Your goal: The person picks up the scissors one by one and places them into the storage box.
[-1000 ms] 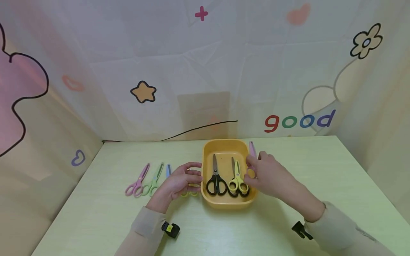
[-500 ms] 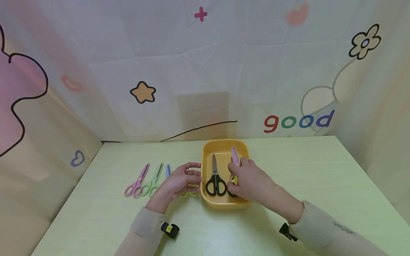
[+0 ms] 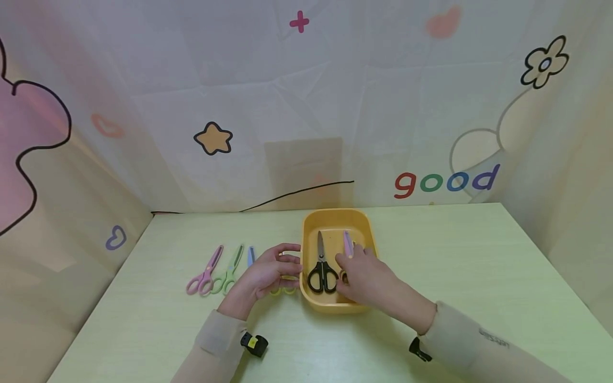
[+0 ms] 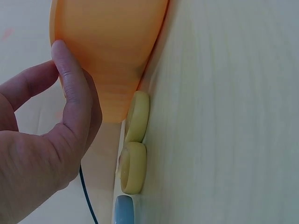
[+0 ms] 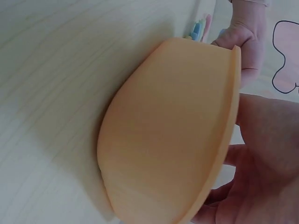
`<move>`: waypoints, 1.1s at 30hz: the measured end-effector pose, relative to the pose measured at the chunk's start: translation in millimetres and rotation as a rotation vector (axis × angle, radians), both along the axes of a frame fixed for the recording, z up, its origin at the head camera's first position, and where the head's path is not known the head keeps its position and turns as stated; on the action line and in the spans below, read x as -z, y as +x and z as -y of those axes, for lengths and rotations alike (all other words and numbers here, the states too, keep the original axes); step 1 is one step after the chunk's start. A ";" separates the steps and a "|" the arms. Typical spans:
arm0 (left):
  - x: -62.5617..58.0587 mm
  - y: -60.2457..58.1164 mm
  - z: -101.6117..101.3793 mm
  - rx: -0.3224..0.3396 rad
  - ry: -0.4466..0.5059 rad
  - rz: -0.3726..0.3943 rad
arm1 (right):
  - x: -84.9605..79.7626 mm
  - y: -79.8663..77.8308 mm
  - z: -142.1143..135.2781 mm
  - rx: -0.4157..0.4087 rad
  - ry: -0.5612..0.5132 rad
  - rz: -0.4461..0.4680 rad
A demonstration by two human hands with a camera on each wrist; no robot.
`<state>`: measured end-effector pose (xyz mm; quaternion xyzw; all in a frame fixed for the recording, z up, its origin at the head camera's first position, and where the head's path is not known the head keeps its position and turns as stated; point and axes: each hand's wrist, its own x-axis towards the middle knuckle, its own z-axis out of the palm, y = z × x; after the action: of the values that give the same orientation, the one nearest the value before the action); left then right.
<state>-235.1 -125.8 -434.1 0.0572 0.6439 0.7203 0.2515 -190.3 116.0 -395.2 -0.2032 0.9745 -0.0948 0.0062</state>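
Note:
In the head view a yellow tray (image 3: 310,302) stands on the table, with black-handled scissors (image 3: 322,266) lying in its left part. My right hand (image 3: 365,276) reaches over the tray's right side and grips purple-bladed scissors (image 3: 347,243) low inside. Their handles are mostly hidden under the hand, as are the other scissors beneath. In the right wrist view the tray's wall blocks the fingertips of the right hand (image 5: 261,163). My left hand (image 3: 268,271) touches the tray's left rim with loosely bent fingers; the left wrist view has a fingertip of the left hand (image 4: 56,121) right at the rim.
Left of the tray lie pink scissors (image 3: 207,276), green scissors (image 3: 232,271) and blue scissors (image 3: 251,255). Yellow scissors handles (image 4: 134,168) sit close beside the tray, partly behind the left hand. A printed curtain (image 3: 230,175) hangs along the table's back edge.
My right hand has moved left from the tray's right side and lowered the purple-bladed scissors into the tray, covering the yellow scissors there. The left hand has stayed at the left rim.

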 end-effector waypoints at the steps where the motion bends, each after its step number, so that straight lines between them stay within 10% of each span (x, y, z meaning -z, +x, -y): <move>1: -0.2 0.0 0.0 0.000 0.000 0.000 | 0.9 -0.4 0.2 0.001 0.009 0.001; 33: 0.0 -0.4 -0.5 -0.009 -0.006 0.010 | 7.5 -1.3 -3.3 -0.015 0.022 -0.029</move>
<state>-235.5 -125.4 -434.1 0.0500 0.6449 0.7199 0.2517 -191.6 119.4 -402.7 -0.2116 0.9740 -0.0811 -0.0047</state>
